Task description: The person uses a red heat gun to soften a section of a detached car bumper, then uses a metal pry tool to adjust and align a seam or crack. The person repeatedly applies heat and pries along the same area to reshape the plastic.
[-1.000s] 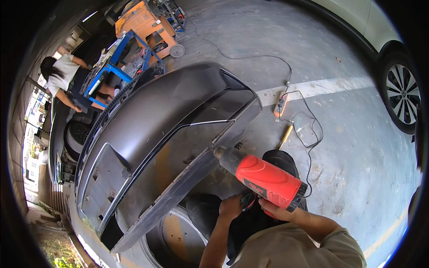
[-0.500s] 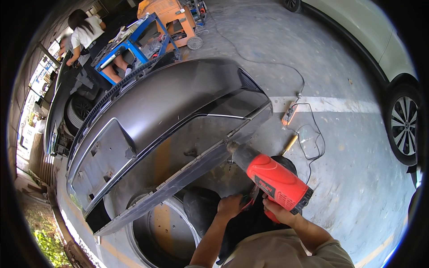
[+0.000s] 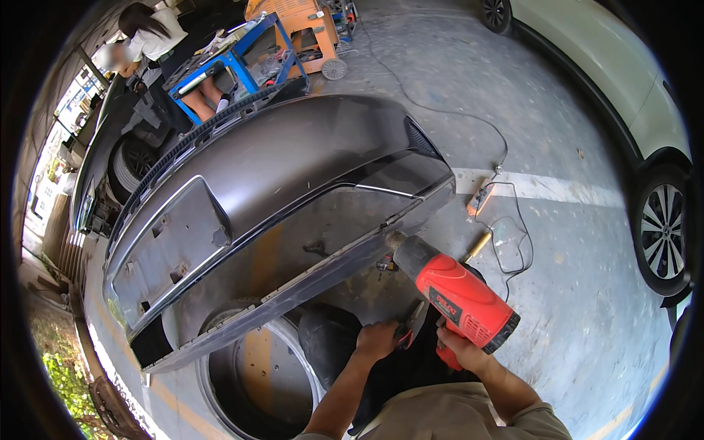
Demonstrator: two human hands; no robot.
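My right hand [image 3: 466,350] is wrapped around the handle of a red heat gun [image 3: 469,297]. Its dark nozzle points up and left at the lower strip of a dark grey car bumper [image 3: 293,150], close to the edge; contact cannot be made out. My left hand [image 3: 377,340] grips a tool with a red and black handle and a flat, pointed grey metal blade [image 3: 416,320], probably scissors. That blade is held between my knees, below the heat gun. Part of the bumper's lower strip [image 3: 293,304] spans the space before my legs.
A wheel rim [image 3: 312,367] lies under the bumper's near side. To the right are a yellow-handled tool [image 3: 479,246], an orange power strip [image 3: 481,198] and a loose cord. Beyond stand a blue workbench [image 3: 238,70], an orange cart [image 3: 304,37] and another person [image 3: 158,37]; a pale car is at right.
The whole view has shifted slightly. My left hand's tool has turned so its blade shows more clearly. The heat gun stays aimed at the bumper's lower strip.
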